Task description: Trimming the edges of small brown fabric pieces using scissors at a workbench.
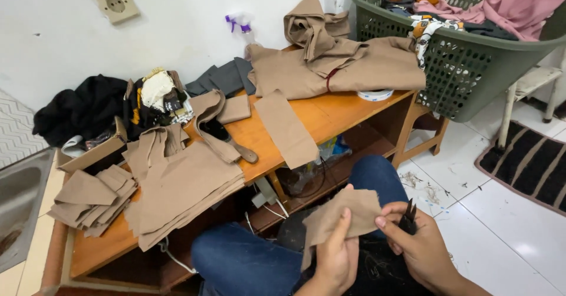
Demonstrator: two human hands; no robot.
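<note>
Currently left hand (pixel 336 255) pinches a tan fabric piece (pixel 342 213) at lower centre of frame, grip closed on its edge. Right hand (pixel 415 243) clasps small black snips (pixel 408 218), thumb touching the fabric. Cut tan stacks (pixel 177 184) lie on the wooden bench (pixel 330 110), mid-left.

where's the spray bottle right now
In the head view, the spray bottle with the purple trigger stands at the back of the wooden table, against the white wall, just left of the crumpled tan fabric pile.
</note>
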